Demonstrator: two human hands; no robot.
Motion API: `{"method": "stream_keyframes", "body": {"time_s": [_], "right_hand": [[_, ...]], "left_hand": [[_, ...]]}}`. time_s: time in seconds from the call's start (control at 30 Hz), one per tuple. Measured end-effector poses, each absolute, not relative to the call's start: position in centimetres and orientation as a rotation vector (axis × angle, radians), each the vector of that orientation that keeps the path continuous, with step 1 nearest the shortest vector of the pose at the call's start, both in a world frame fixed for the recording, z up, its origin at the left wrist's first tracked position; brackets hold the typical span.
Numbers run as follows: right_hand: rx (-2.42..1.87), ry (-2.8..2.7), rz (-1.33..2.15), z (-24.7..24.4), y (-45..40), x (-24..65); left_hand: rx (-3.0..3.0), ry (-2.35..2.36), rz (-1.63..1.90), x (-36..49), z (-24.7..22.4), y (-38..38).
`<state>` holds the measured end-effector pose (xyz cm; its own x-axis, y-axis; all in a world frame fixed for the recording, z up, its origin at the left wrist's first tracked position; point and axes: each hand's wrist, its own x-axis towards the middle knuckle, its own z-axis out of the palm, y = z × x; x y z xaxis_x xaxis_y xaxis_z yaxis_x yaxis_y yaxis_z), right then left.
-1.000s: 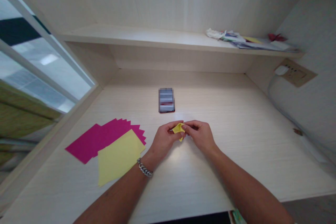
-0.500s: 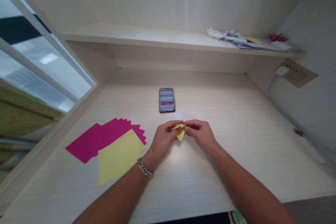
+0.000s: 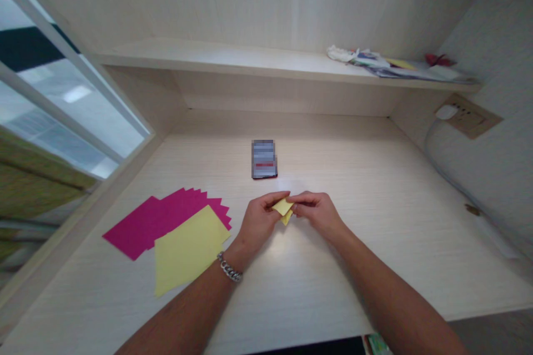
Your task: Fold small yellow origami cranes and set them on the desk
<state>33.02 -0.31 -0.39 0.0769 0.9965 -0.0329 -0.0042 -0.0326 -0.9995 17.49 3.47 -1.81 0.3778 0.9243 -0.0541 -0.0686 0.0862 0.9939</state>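
A small folded piece of yellow paper [image 3: 283, 208] is held between both hands above the desk, with one flap standing up and a pointed part hanging below it. My left hand [image 3: 260, 216] pinches its left side between thumb and fingers; a chain bracelet [image 3: 228, 267] circles that wrist. On the right side, my right hand [image 3: 318, 211] grips the paper's edge with thumb and forefinger. A flat yellow sheet [image 3: 189, 249] lies left of my left forearm, partly over a fan of magenta sheets [image 3: 166, 219].
A phone [image 3: 264, 159] lies on the desk [image 3: 333, 150] beyond my hands. Papers [image 3: 400, 66] are piled on the shelf above. At right, a cable [image 3: 441, 169] runs from a wall socket [image 3: 470, 116]. A window frame [image 3: 83, 89] borders the left side.
The yellow paper's upper flap has turned and now shows a broader face. My right fingers have shifted slightly along its edge. The sheets and phone stay put.
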Motion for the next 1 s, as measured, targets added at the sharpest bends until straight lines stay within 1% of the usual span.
{"method": "stream_keyframes", "body": {"time_s": [0.23,0.47,0.57,0.63,0.8,1.0], "right_hand": [[-1.300,-1.099,1.178,-0.6,-0.2,33.1],[-1.333,-0.973,1.219,-0.9,-0.1,32.9],[-1.350,-1.000,1.231,-0.7,-0.1,33.0],[-1.369,-1.105,1.176,-0.5,-0.2,33.2],[-1.398,-1.383,0.905,0.0,-0.4,33.4],[-1.441,-1.420,0.829,-0.1,-0.5,33.2]], "left_hand": [[1.232,0.926,0.909,17.4,-1.3,3.4],[1.148,0.841,0.860,17.6,-0.7,3.1],[1.076,0.807,0.856,17.7,-0.6,3.0],[1.080,0.808,0.839,17.7,-0.7,2.9],[1.236,0.873,0.772,17.4,-1.5,3.0],[1.298,0.871,0.757,17.4,-1.7,3.0]]}}
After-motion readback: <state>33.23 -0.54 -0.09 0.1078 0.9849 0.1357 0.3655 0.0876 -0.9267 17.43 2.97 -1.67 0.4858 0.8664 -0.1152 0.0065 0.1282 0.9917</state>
